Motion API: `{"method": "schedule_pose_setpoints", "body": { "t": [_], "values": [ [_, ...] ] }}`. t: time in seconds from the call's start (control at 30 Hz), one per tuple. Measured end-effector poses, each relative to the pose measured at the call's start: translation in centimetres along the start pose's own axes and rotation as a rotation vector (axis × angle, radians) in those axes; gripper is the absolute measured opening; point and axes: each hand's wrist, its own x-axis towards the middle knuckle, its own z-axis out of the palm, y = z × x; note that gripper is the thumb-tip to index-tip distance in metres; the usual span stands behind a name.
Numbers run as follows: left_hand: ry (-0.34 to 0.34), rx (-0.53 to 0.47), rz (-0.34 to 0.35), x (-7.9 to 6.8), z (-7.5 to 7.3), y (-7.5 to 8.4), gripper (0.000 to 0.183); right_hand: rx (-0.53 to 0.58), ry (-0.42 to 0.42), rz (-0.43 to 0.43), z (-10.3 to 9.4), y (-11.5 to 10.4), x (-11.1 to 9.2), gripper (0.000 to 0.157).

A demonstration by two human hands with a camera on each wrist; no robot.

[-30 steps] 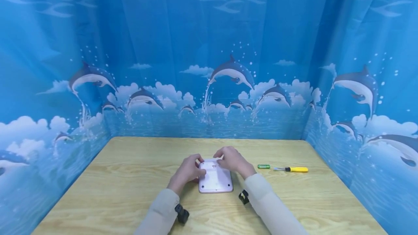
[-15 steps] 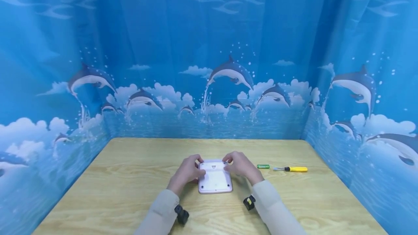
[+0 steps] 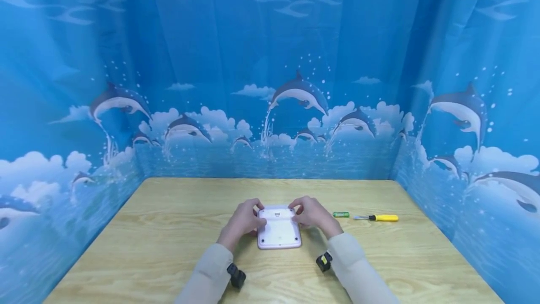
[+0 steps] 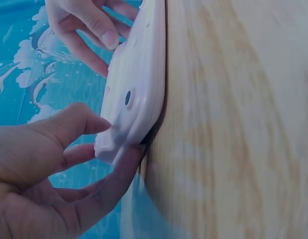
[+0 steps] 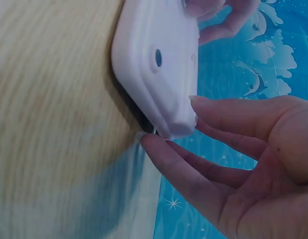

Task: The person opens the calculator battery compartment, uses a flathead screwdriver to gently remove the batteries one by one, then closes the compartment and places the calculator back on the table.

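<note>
A flat, pale pink device (image 3: 279,233), back side up, lies on the wooden table with a small battery-cover latch near its far edge and dark round spots at its corners. My left hand (image 3: 242,222) grips its far left corner, thumb on the back and fingers at the edge. At the far right corner, my right hand (image 3: 313,215) holds the device between thumb and fingers. The left wrist view shows the left fingertips (image 4: 131,162) against the device's side. In the right wrist view, an index fingertip (image 5: 149,142) reaches the lower edge. The device's front face is hidden.
Right of the device lie a green battery (image 3: 341,214) and a screwdriver (image 3: 385,218) with a yellow handle. The wooden table (image 3: 177,229) runs back to a blue dolphin-print curtain (image 3: 236,83), which also stands at both sides.
My right hand has moved right from the middle of the device's far edge to its far right corner. The left hand, battery and screwdriver have stayed in place.
</note>
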Motion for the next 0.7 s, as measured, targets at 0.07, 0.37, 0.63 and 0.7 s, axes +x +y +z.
{"method": "schedule_pose_setpoints", "body": {
  "t": [0.07,0.37,0.63,0.7],
  "values": [
    [0.0,0.001,0.0,-0.03,-0.02,0.05,0.034,-0.009,-0.003,0.007,0.14,0.04,0.12,0.041],
    [0.003,-0.014,0.005,0.0,-0.2,0.22,0.039,-0.013,0.01,0.001,0.4,-0.06,0.27,0.046],
    [0.0,-0.008,0.0,-0.18,-0.19,0.16,0.04,-0.02,0.014,0.013,0.87,-0.02,0.29,0.045],
    [0.003,-0.003,0.002,-0.23,-0.11,0.12,0.041,-0.014,0.014,0.016,0.95,-0.01,0.27,0.045]
  ]
}}
